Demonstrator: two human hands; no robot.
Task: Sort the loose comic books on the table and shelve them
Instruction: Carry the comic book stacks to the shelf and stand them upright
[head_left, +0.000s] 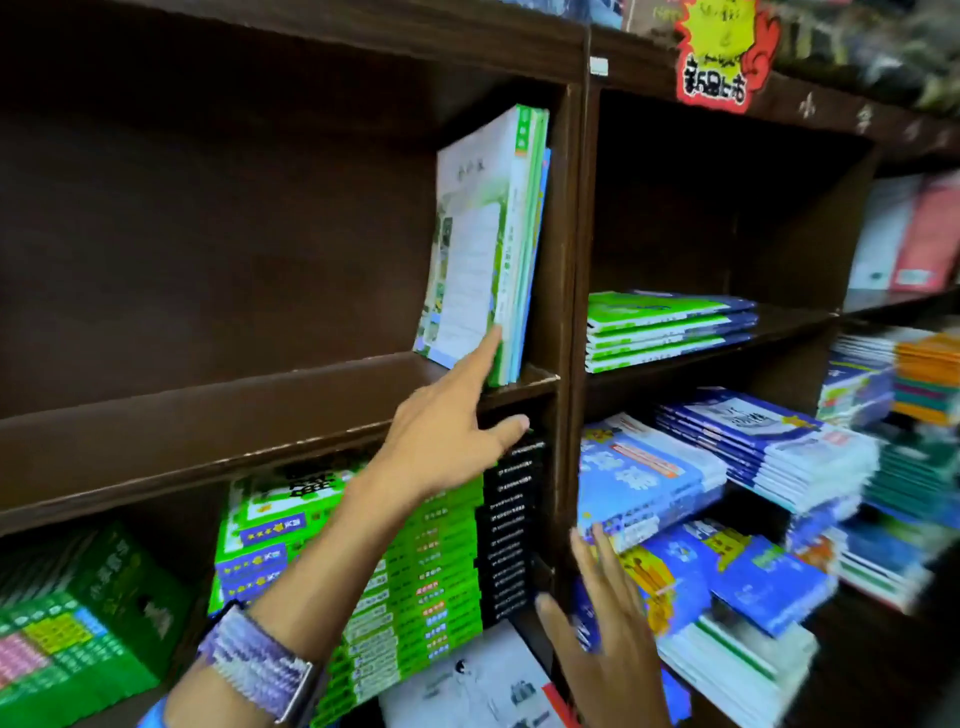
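While reaching up toward one o'clock: left hand, index fingertip touching the lower edge of the upright books.

Left fingers: index finger straight and pressed to the books, thumb spread wide toward three o'clock, other fingers hidden behind the palm, cannot tell how they lay.

Left wrist: wore a purple woven watch band, at seven o'clock from the hand.

Right hand: raised at five o'clock in the view, palm turned toward the shelving, gripped nothing.

Right fingers: straight and slightly spread, tips just beside a blue-covered stack; contact too blurred to tell.

Upright books: a small group of thin green and white volumes, stood on the middle shelf board, tilted so the tops leaned against the dark vertical divider at three o'clock from them.

Rest of that compartment: bare dark wood toward nine o'clock.

Below the shelf board: green-spined stack with a black-spined stack just beside it at three o'clock; a green boxed set at eight o'clock in the view.

Right bay: flat pile of green and blue books on its own shelf, more blue piles beneath.

Top edge, one o'clock: red and yellow paper sign fixed to the shelf front.

Bottom edge, six o'clock: white-covered book lying flat.
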